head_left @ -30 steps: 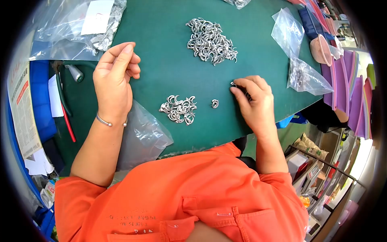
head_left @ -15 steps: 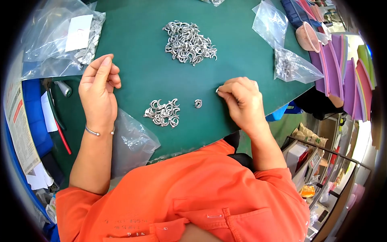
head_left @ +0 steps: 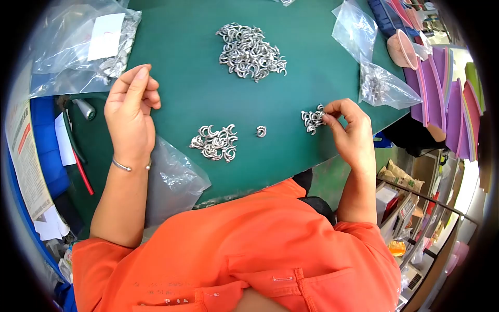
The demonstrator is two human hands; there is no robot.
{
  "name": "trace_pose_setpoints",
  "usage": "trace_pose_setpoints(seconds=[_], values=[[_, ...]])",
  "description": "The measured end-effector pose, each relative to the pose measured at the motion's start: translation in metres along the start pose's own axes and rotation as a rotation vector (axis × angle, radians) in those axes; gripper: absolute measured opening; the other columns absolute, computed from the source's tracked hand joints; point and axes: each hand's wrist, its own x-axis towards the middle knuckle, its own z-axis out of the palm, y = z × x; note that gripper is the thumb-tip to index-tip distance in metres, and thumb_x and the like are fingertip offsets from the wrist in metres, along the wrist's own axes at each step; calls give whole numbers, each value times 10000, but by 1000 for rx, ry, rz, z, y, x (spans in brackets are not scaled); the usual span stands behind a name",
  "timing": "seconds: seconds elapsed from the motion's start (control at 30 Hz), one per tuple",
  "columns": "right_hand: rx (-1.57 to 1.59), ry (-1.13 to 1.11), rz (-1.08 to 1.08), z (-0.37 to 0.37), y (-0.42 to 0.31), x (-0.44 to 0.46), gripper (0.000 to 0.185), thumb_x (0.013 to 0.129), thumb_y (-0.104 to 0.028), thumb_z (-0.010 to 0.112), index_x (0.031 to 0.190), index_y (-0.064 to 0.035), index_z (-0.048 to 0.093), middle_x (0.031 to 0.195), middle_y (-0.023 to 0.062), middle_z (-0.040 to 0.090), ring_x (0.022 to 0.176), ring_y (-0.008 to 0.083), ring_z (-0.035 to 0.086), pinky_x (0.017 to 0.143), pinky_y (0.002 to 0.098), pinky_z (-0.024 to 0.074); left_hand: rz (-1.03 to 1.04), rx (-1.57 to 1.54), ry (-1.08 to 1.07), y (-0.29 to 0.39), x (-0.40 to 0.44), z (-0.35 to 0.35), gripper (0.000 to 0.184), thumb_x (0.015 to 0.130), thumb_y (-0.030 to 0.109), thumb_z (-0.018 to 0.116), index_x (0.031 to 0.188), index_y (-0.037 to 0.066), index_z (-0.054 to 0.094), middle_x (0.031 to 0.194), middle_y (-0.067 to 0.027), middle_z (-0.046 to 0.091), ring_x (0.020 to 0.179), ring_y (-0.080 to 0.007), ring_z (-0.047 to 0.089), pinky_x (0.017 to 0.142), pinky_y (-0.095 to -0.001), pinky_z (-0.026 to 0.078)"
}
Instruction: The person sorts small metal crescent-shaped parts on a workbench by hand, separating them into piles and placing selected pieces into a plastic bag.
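Observation:
My left hand [head_left: 130, 112] hovers over the left part of the green table, thumb pressed against curled fingers; anything in the pinch is hidden. At the right, my right hand [head_left: 351, 130] has thumb and forefinger at the edge of a small cluster of silver crescent pieces [head_left: 312, 119], and whether a piece is pinched is too small to tell. A single curved piece or pair [head_left: 261, 131] lies left of that cluster. Further left is a second small pile [head_left: 214, 142]. The largest pile of crescents [head_left: 250, 52] sits toward the back.
Plastic bags lie at the back left [head_left: 73, 47], right [head_left: 384, 86] and near edge [head_left: 176, 171] of the green table [head_left: 182, 99]. A pink bowl [head_left: 401, 50] and purple foam sheets [head_left: 434, 93] stand at the right. Pliers with a red handle [head_left: 83, 171] are at left.
My right hand has moved right, off the small cluster that it covered before, so the cluster now shows. My left hand keeps its pose. The whole view has shifted slightly.

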Motion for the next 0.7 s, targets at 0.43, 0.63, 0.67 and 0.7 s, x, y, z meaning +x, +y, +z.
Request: trace_pose_setpoints(seconds=[0.43,0.63,0.67,0.7], values=[[-23,-116,-431,58,-54,-3,179,737,0,732,883,-16,629,841,107,610,779,281,595,681,369,485,-2,-6,1,2,-1,4,183,950,152,608,1064,11,633,805,-14,604,660,-74,515,568,-209,408],[162,25,-487,64,-48,5,177,764,-13,703,924,-17,629,787,91,606,721,290,596,639,386,479,-13,-6,11,3,-1,6,179,945,151,612,1056,13,634,796,-15,604,645,-79,514,564,-212,411],[21,-50,-446,59,-48,7,139,781,10,680,913,-7,637,807,110,621,714,304,614,639,378,501,-18,-11,13,3,-2,6,178,945,150,612,1055,12,635,796,-15,604,644,-80,515,564,-213,412],[21,-52,-447,58,-48,6,139,781,10,680,913,-7,637,807,110,621,714,304,614,639,378,501,-19,-13,15,3,-3,6,178,945,150,612,1055,12,635,796,-15,604,644,-80,515,564,-213,412]])
